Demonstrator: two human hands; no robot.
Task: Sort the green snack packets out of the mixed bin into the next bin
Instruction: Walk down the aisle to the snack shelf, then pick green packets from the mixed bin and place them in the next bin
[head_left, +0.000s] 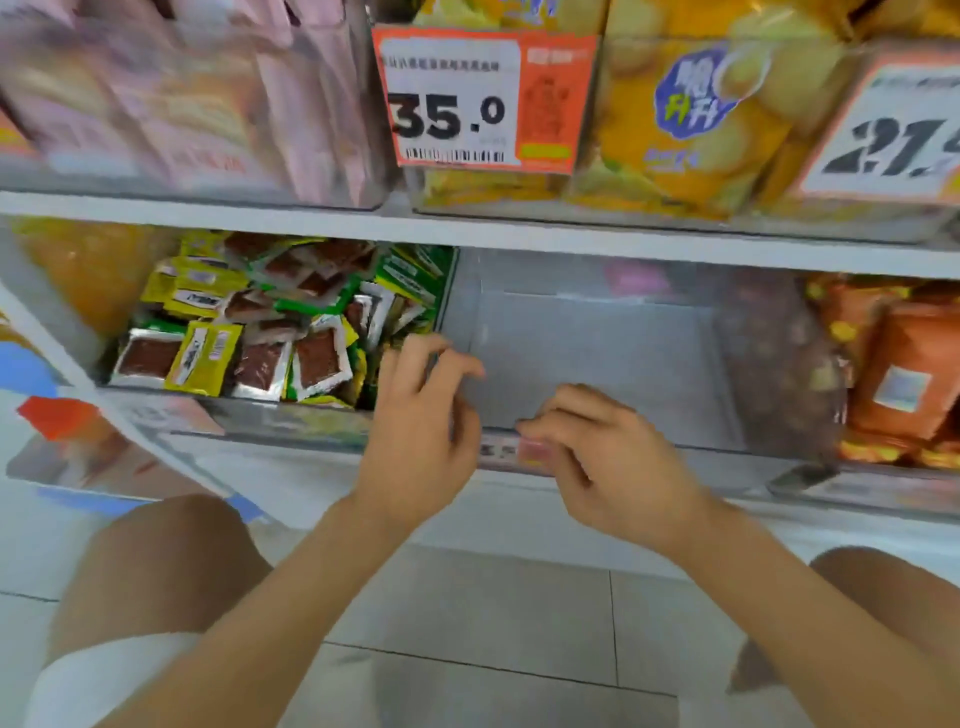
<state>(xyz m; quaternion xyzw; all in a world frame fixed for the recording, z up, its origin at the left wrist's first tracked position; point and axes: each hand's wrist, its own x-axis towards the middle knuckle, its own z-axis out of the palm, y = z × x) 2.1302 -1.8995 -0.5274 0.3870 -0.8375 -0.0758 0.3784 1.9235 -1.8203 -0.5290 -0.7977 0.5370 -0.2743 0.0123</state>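
Observation:
A clear mixed bin (270, 415) on the lower shelf holds several small snack packets, green ones (410, 273) at its back right and yellow ones (208, 358) towards its front left. To its right stands a clear bin (597, 353) with nothing visible in it. My left hand (421, 426) hovers at the front right corner of the mixed bin, fingers curled and apart, holding nothing. My right hand (597, 457) rests at the front rim of the clear bin, fingers loosely bent, with nothing visible in it.
The upper shelf carries pink bags (208, 104), yellow bags (691, 114) and an orange price tag (483, 98). Orange packets (904, 364) fill the bin at the far right. A white shelf edge (467, 228) runs above the bins. My knees are below, over a tiled floor.

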